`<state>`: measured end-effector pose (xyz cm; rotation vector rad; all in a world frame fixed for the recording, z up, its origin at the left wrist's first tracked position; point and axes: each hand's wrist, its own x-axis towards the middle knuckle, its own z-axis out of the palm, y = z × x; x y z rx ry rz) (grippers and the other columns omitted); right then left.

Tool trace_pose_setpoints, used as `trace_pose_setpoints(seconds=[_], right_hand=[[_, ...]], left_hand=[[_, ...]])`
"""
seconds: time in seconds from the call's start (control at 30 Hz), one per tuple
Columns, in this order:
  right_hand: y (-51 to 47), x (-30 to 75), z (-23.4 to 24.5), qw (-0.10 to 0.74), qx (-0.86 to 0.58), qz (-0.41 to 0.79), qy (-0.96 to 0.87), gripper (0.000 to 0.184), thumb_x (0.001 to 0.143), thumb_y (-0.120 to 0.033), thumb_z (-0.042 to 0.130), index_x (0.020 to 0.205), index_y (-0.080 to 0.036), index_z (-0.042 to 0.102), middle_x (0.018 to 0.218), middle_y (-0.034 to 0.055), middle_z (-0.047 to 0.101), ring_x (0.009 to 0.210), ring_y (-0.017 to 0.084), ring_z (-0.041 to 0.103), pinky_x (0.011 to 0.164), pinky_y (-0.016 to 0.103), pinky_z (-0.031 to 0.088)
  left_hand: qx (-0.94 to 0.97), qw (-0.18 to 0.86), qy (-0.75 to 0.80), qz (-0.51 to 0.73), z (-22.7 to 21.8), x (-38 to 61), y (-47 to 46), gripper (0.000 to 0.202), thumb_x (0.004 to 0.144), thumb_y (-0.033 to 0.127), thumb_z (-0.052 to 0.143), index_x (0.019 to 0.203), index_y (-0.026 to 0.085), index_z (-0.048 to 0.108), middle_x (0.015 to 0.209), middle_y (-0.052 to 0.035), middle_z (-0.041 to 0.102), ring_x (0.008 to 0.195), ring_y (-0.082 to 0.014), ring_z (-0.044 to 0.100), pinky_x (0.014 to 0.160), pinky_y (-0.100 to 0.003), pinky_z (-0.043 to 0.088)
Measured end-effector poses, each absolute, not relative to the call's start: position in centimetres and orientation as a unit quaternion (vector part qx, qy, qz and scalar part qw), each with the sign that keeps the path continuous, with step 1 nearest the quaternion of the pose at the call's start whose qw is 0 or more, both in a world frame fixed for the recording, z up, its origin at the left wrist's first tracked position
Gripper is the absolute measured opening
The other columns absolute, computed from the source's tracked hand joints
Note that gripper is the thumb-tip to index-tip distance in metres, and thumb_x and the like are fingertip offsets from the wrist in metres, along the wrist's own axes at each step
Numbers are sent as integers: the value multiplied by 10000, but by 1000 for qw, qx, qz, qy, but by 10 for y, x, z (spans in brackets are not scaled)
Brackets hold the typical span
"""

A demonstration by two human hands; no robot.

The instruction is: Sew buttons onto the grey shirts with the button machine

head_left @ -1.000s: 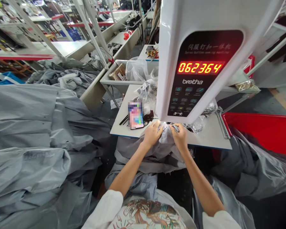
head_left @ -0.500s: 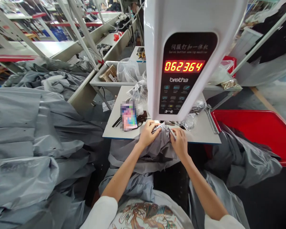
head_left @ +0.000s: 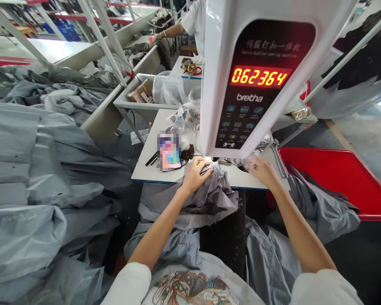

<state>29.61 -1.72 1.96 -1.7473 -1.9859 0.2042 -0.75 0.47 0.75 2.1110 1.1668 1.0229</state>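
Note:
My left hand (head_left: 195, 174) is closed on the edge of a grey garment (head_left: 190, 205), just under the front of the button sewing machine (head_left: 211, 97). A small light button or snap shows by its fingertips. The garment hangs in folds over the table's front edge towards my lap. To the right of the machine, my right hand (head_left: 263, 170) is off the fabric, its fingers at a clear plastic bag (head_left: 241, 162). Those fingers are blurred, with small dark spots beside them; whether they pinch anything cannot be made out.
A phone (head_left: 169, 151) stands on the white table (head_left: 146, 171), left of the machine. Grey garments (head_left: 44, 169) are heaped at the left. A red tray (head_left: 333, 173) stands at the right. Behind, a co-worker's arm (head_left: 171, 31) reaches over a trough, near scissors (head_left: 195, 70).
My right hand has let go of the fabric and moved right to the plastic bag. My left hand still holds the garment. A co-worker has come into view behind, and the view has shifted slightly.

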Motion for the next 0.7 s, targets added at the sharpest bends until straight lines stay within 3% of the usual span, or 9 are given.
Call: trace_pose_setpoints(seconds=[0.13,0.33,0.53,0.7], right_hand=[[-9,295,18,167,-653,43,-737,229,786,-178,525,884,-169,733,900,84,712,790,216,621,727,314,451],[-9,290,22,154,-666,17,-729,262,793,-165,498,891,-201,738,941,68,724,817,216,635,681,294,439],[-12,289,28,230,-684,57,-690,223,769,-276,550,831,-184,743,804,66,716,679,192,612,659,304,456],[-24,293,32,318,-707,124,-619,314,780,-427,568,831,-168,738,742,58,707,635,191,602,651,326,469]], left_hand=[[781,261,426,376,6,-8,6,228,885,330,582,1069,209,636,1088,-61,517,1056,-174,555,961,-294,446],[779,271,421,378,6,-9,6,234,891,342,569,1075,213,635,1098,-64,514,1075,-173,554,977,-294,439],[779,276,421,373,7,-10,6,234,894,350,561,1079,226,634,1105,-58,516,1083,-174,552,973,-292,441],[781,266,430,368,8,-10,5,246,899,359,553,1088,223,633,1114,-60,523,1074,-176,566,960,-286,444]])
